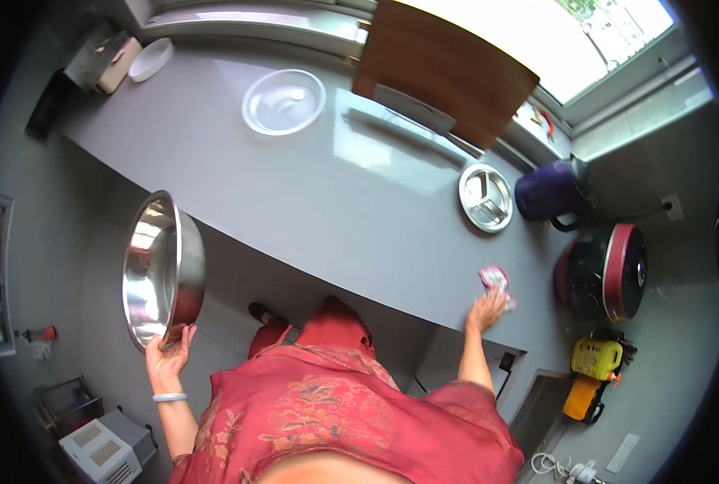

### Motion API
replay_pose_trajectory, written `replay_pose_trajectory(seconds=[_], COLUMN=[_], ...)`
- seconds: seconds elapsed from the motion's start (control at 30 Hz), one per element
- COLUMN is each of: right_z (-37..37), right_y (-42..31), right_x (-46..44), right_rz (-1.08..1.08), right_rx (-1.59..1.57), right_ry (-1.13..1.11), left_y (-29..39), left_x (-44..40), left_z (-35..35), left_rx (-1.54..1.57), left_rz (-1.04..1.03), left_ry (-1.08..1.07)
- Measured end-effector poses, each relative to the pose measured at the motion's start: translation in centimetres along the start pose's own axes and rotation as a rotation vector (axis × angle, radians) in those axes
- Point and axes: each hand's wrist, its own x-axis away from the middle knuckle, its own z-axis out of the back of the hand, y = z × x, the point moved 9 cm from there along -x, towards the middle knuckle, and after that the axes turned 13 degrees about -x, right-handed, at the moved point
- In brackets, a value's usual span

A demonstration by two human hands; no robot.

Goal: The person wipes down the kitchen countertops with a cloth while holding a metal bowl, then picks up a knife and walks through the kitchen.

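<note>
A large shiny metal basin (188,266) is tilted on its side in the air off the counter's front edge, its opening facing left. My left hand (168,360), with a pale bangle at the wrist, grips the basin's lower rim. On the grey counter (295,202), towards its right end, lies a crumpled red-and-white cloth (495,279). My right hand (486,311) rests on the cloth's near part, and its fingers are partly bent over it. Whether the fingers pinch the cloth is hard to see.
Along the counter stand a clear plastic bowl (284,102), a divided metal plate (485,198), a purple kettle (549,191) and a red-and-black rice cooker (610,273). A brown board (444,68) leans by the window. A white dish (151,60) lies far left.
</note>
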Motion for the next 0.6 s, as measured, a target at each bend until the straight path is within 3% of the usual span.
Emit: replay_pose_trajectory(seconds=[0.03,0.13,0.27,0.37,0.43,0.47,0.5,0.53,0.57,0.6], right_z=[0.4,-2.6,-4.7,-9.6,-16.1,-16.2,-19.0,-21.4,-23.1,-23.4], right_y=[-0.8,-11.2,-36.1,-41.6,-35.5,-33.5,-28.6,-23.4,-21.1,-21.0], right_x=[1.2,7.0,16.2,11.1,-0.5,-5.3,-10.8,-15.1,-17.0,-16.3], right_rz=[-0.078,0.101,0.777,0.926,0.685,0.567,0.239,0.101,-0.009,0.005], right_rx=[-0.014,-0.032,-0.304,-0.166,-0.187,-0.071,0.055,0.16,0.133,0.188], right_ry=[0.023,-0.112,-0.459,-0.342,-0.055,-0.106,-0.204,-0.076,-0.22,-0.177], left_y=[0.4,2.0,6.7,9.3,8.8,8.4,7.8,7.0,6.3,5.9], left_x=[-0.9,-2.3,-4.7,-6.8,-8.4,-9.0,-9.5,-10.2,-10.9,-11.3], left_z=[0.6,1.9,4.2,5.0,6.8,7.5,7.9,8.2,8.3,8.9], left_rx=[0.001,0.027,0.055,0.033,0.036,0.037,0.022,0.002,-0.03,-0.041], left_rz=[0.005,0.032,0.067,0.104,0.106,0.088,0.059,0.038,0.029,0.005], left_ry=[-0.004,-0.005,-0.031,-0.028,0.009,0.037,0.069,0.095,0.124,0.173])
